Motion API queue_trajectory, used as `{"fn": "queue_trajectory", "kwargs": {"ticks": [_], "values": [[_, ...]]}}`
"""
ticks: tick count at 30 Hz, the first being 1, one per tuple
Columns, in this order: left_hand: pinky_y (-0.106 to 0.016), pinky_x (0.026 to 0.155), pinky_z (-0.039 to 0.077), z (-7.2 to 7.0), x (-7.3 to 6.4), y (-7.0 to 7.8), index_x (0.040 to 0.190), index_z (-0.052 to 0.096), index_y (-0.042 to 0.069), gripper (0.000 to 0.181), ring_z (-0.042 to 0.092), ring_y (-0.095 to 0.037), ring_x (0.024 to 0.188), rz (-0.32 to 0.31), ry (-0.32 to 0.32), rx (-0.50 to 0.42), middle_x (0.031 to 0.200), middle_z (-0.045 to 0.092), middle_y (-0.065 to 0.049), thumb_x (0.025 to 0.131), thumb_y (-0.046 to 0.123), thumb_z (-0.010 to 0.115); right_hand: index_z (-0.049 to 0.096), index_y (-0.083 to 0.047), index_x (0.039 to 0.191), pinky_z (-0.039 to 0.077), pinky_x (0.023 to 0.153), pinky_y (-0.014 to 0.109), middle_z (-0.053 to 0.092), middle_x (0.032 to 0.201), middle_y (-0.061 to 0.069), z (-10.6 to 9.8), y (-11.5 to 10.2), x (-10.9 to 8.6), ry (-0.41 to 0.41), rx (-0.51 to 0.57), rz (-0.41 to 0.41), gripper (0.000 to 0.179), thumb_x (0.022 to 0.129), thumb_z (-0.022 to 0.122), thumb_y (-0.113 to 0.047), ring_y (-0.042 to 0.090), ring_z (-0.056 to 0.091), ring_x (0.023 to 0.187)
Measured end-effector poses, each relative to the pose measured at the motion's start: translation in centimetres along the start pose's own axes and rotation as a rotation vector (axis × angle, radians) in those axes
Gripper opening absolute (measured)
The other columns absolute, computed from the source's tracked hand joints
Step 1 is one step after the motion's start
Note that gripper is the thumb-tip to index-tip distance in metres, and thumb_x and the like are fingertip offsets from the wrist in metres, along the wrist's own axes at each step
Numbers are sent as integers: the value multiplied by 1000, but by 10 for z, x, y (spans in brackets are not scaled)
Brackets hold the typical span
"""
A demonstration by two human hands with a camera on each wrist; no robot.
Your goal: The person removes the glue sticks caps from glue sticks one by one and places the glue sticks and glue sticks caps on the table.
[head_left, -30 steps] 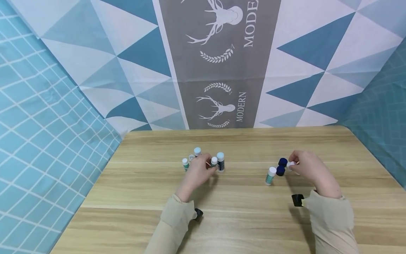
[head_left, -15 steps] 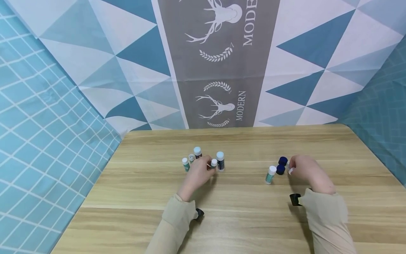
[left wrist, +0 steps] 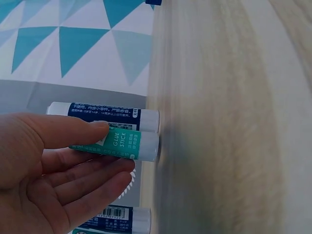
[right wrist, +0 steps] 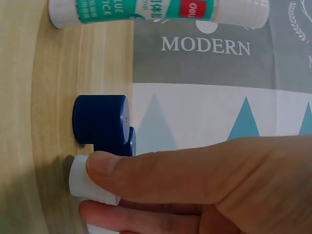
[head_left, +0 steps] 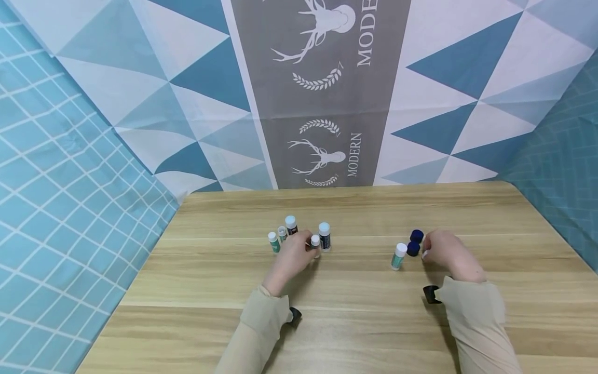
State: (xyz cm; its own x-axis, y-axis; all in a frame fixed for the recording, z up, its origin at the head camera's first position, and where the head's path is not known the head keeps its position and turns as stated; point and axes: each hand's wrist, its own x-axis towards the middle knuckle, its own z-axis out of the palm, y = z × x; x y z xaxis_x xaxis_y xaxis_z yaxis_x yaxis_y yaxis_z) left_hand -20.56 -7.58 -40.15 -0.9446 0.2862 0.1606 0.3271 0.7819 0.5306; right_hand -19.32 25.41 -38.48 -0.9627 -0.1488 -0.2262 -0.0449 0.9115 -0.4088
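My left hand (head_left: 293, 253) pinches a green glue stick (left wrist: 127, 144) between thumb and fingers, upright with its base right at the tabletop. Close behind it stands a dark blue glue stick (head_left: 324, 238). On the right, my right hand (head_left: 446, 252) pinches a small white cap (right wrist: 90, 179) low over the table, thumb on one side and fingers on the other. Part of another white piece (right wrist: 101, 229) shows under those fingers. Two dark blue caps (head_left: 413, 249) sit just left of this hand. Left of them stands a green glue stick (head_left: 397, 257) with a white top.
Left of my left hand stand another green glue stick (head_left: 274, 243), a small stick with a white top (head_left: 282, 232) and a dark blue glue stick (head_left: 291, 224). The wooden table (head_left: 355, 317) ends at a patterned cloth backdrop (head_left: 327, 104).
My left hand has lowered the green glue stick slightly to the table. My right hand has moved a little left and nearer with the white cap, beside the blue caps.
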Motion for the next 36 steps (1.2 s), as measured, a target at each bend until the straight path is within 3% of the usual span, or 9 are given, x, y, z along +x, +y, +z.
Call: {"fn": "queue_trajectory", "kwargs": {"ticks": [20, 28, 36], "values": [[-25, 61, 48, 1, -1, 0, 88, 58, 5, 17, 59, -15, 70, -29, -46, 19, 82, 64, -6, 77, 12, 68, 63, 6, 86, 47, 64, 41, 61, 82, 17, 1, -4, 1, -22, -12, 58, 15, 75, 67, -2, 25, 53, 71], [-31, 72, 49, -3, -1, 5, 120, 46, -1, 49, 61, -22, 87, -89, -23, -64, 104, 61, -11, 77, 12, 67, 62, 6, 86, 46, 65, 41, 61, 82, 17, -2, -7, -3, -13, -34, 56, 17, 73, 68, -3, 25, 53, 71], [-33, 71, 50, -10, -5, 11, 124, 43, -1, 53, 61, -25, 89, -68, 25, -46, 108, 59, -14, 79, 14, 66, 56, 13, 105, 47, 69, 46, 56, 104, 32, -9, -16, -9, 91, -68, 15, 31, 83, 60, -8, 34, 56, 81]]}}
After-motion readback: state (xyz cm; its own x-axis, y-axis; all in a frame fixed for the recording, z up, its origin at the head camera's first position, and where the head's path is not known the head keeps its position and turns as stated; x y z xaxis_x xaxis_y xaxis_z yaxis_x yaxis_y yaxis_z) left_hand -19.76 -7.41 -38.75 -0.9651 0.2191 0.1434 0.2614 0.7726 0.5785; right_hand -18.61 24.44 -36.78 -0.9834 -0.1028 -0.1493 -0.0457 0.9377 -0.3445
